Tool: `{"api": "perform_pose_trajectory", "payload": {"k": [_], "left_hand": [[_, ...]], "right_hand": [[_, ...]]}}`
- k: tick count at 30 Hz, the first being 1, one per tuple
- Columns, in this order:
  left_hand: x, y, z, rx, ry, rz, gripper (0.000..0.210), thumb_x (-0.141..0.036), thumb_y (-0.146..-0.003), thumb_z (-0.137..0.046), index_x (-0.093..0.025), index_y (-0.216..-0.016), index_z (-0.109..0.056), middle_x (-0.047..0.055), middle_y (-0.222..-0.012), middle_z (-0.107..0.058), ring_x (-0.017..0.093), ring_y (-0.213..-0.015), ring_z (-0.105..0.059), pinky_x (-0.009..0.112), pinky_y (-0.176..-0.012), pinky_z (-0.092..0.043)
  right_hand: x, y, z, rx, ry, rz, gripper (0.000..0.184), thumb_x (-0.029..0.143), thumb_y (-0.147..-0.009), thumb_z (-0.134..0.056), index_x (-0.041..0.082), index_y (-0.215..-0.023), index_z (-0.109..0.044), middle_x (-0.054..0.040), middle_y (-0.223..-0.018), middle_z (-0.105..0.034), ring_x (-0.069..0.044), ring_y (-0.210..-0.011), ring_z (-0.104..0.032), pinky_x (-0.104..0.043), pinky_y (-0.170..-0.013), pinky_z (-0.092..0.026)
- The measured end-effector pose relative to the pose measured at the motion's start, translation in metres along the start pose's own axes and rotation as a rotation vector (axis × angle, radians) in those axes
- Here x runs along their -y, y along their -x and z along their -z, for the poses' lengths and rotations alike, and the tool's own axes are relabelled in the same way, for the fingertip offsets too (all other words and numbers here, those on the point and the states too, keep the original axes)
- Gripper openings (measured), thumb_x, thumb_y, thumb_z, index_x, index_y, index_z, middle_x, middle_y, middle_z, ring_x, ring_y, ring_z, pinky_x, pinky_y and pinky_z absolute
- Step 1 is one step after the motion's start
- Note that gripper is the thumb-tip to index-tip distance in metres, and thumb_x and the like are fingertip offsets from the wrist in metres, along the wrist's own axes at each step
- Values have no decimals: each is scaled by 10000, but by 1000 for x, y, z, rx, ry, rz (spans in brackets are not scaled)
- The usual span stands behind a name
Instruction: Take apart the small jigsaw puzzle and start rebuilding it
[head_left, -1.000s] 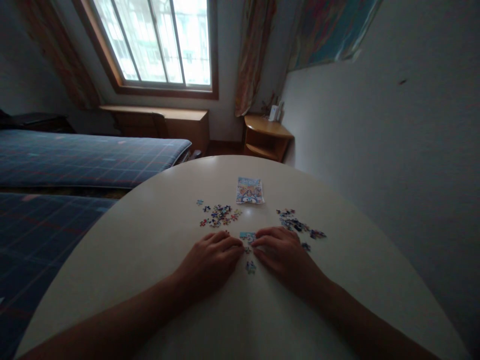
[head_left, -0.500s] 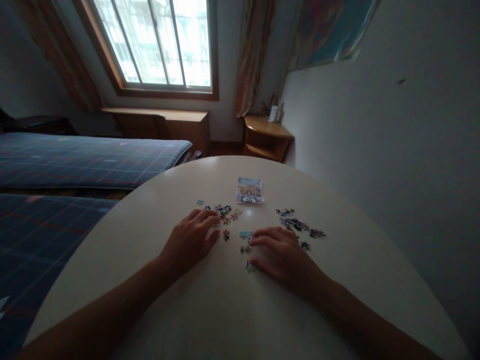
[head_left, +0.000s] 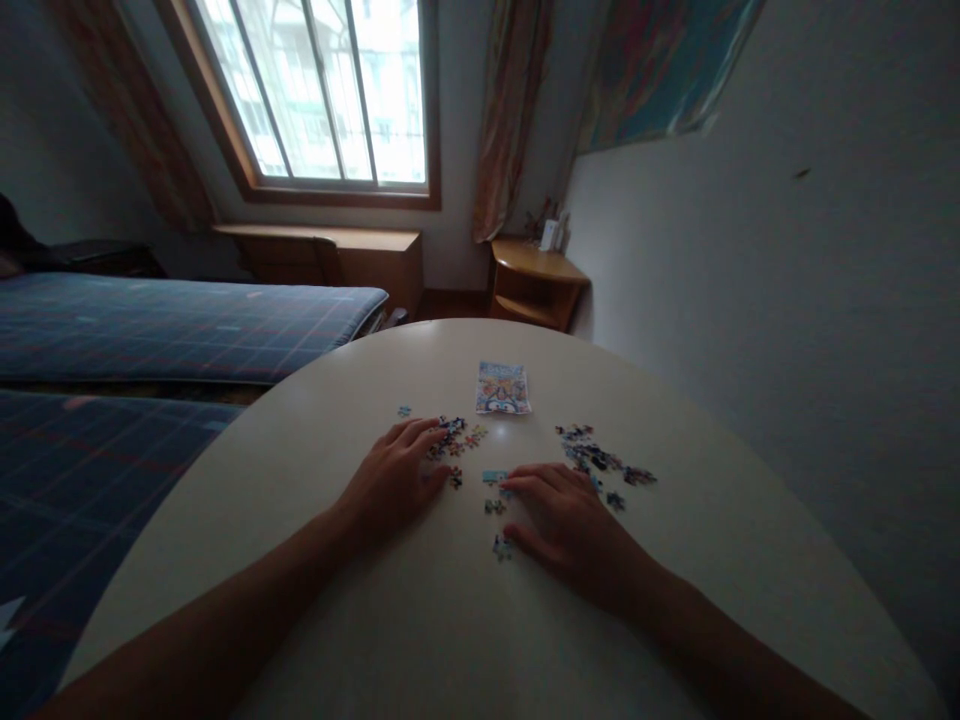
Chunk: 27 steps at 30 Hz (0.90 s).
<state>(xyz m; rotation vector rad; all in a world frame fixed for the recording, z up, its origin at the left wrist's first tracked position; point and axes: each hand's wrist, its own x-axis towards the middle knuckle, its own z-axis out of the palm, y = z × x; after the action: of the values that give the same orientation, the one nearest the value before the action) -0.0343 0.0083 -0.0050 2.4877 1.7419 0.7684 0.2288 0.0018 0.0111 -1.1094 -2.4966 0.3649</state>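
Note:
My left hand (head_left: 396, 478) rests on the table with its fingers apart. Its fingertips touch the edge of a loose pile of jigsaw puzzle pieces (head_left: 454, 432). The thumb lies beside a single dark puzzle piece (head_left: 456, 478). To the right, my right hand (head_left: 559, 512) is open over the tabletop, thumb spread from the fingers. Its fingertips lie on or just above a few light-blue puzzle pieces (head_left: 493, 476), partly hidden beneath them. Nearer me are a small piece cluster (head_left: 494, 507) and, by the right thumb, another puzzle piece (head_left: 502, 547).
A picture packet (head_left: 503, 388) lies at the back of the round white table (head_left: 420, 640). A second pile of pieces (head_left: 600, 458) spreads beyond my right hand, and a lone piece (head_left: 404, 411) lies at the left. Beds (head_left: 187, 325) stand left; a wall (head_left: 750, 300) runs along the right.
My left hand has shifted slightly right, its thumb now closer to the single dark piece. The right hand stays almost in place. The whole view has tilted up a little.

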Motion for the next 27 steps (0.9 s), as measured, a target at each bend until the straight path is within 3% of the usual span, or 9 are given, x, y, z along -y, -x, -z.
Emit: {"api": "perform_pose_trajectory", "payload": {"k": [11, 18, 27], "left_hand": [[13, -2, 4, -1, 12, 166, 310, -317, -900, -571, -185, -1175, -629, 93, -1268, -634, 272, -1191, -551, 463, -1056, -448], [16, -4, 24, -2, -76, 258, 261, -266, -877, -557, -191, -1106, -659, 99, -1185, -650, 292, -1111, -578, 472, -997, -471], [21, -6, 35, 52, -93, 306, 192, -289, -909, -525, -218, -943, -699, 59, -997, -696, 242, -925, -645, 359, -802, -506]], "right_hand": [[0, 0, 1, 17, -14, 3, 345, 233, -851, -665, 232, -1190, -605, -83, -1232, -655, -253, -1176, -567, -479, -1039, -389], [1, 0, 2, 20, 1, 20, 337, 219, -860, -643, 227, -1194, -600, -92, -1235, -654, -263, -1174, -569, -492, -1031, -399], [0, 0, 2, 40, 1, 18, 335, 219, -868, -627, 217, -1202, -603, -97, -1237, -650, -264, -1174, -566, -495, -1028, -397]]}}
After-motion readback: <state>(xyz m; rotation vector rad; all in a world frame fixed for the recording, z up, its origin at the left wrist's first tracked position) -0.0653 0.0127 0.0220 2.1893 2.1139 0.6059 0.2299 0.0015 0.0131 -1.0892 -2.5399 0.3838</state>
